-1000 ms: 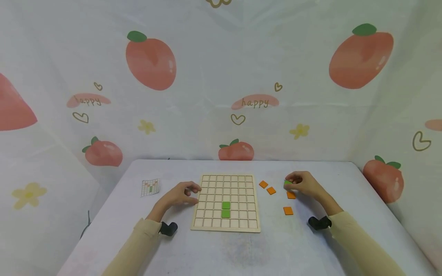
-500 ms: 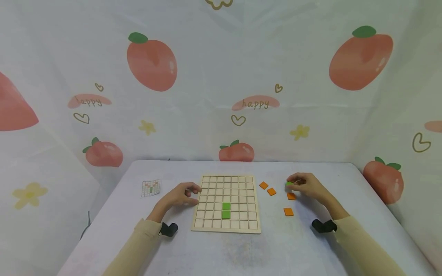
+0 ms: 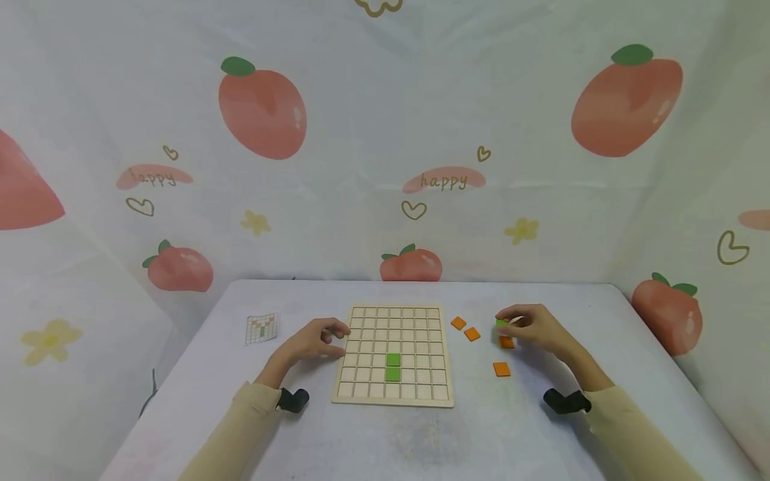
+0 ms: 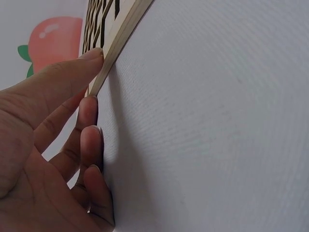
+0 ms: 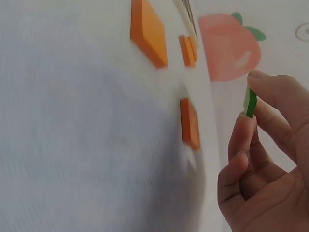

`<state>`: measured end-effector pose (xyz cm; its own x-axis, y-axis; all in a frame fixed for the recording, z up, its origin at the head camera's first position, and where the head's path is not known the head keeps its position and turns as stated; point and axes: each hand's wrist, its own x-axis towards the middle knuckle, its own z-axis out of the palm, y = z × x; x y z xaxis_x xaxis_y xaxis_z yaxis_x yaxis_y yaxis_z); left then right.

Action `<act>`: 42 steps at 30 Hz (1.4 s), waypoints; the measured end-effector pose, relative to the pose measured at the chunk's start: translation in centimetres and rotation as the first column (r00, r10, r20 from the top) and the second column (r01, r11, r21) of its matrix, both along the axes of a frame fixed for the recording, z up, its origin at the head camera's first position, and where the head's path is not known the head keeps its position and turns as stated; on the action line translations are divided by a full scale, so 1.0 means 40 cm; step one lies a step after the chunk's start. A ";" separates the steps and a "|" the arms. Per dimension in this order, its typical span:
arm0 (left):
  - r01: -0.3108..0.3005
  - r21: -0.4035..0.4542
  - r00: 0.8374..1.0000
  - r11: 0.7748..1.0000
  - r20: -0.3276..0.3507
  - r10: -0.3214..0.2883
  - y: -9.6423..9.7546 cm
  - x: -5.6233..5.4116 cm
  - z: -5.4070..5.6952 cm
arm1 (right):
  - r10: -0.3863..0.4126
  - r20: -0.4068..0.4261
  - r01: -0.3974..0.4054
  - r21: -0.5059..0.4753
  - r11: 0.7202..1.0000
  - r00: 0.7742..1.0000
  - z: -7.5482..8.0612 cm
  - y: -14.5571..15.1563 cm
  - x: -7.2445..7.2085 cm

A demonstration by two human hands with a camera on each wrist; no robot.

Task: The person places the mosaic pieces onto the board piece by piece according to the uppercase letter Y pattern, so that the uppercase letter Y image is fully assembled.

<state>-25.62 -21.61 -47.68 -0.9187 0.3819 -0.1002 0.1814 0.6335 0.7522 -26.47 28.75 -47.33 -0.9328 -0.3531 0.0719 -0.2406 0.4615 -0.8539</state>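
Observation:
My right hand pinches a green square tile between thumb and fingertips. In the right wrist view the tile is raised off the table. An orange square tile lies just below that hand in the head view. To the left, my left hand rests with relaxed fingers at the left edge of a wooden grid board. Its thumb touches the board's rim in the left wrist view. Two green tiles sit one above the other in neighbouring cells of the board.
More orange tiles lie between the board and my right hand: two near its upper right corner, one of them this tile, and another tile nearer me. A small printed grid card lies at the left on the white table.
My right hand, with the green tile in its fingertips, shifts slightly toward me. The left hand stays at the board's edge, and the tiles on the board stay put.

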 end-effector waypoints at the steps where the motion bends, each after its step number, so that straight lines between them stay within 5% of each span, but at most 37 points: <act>1: -0.001 -0.001 1.000 1.000 0.000 0.001 0.000 0.000 0.000 | 0.007 0.000 -0.007 -0.002 1.000 1.000 0.001 -0.005 0.001; 14: 0.009 0.026 1.000 1.000 -0.001 -0.009 -0.004 0.000 0.002 | 0.108 0.007 -0.108 -0.027 0.994 0.994 0.031 -0.080 0.013; 28: -0.031 0.011 0.999 0.999 0.023 0.031 -0.001 0.000 0.007 | 0.250 -0.089 -0.258 -0.097 0.961 0.964 0.006 -0.170 -0.018; 42: -0.055 -0.001 0.998 0.998 0.034 0.055 0.000 0.000 0.005 | 0.283 -0.095 -0.292 -0.092 0.952 0.954 -0.011 -0.273 -0.023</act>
<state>-25.61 -21.61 -47.48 -0.9345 0.3307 -0.1315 0.1207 0.6422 0.7570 -27.38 17.83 -47.76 -0.7825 -0.5922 0.1922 -0.4193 0.2729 -0.8659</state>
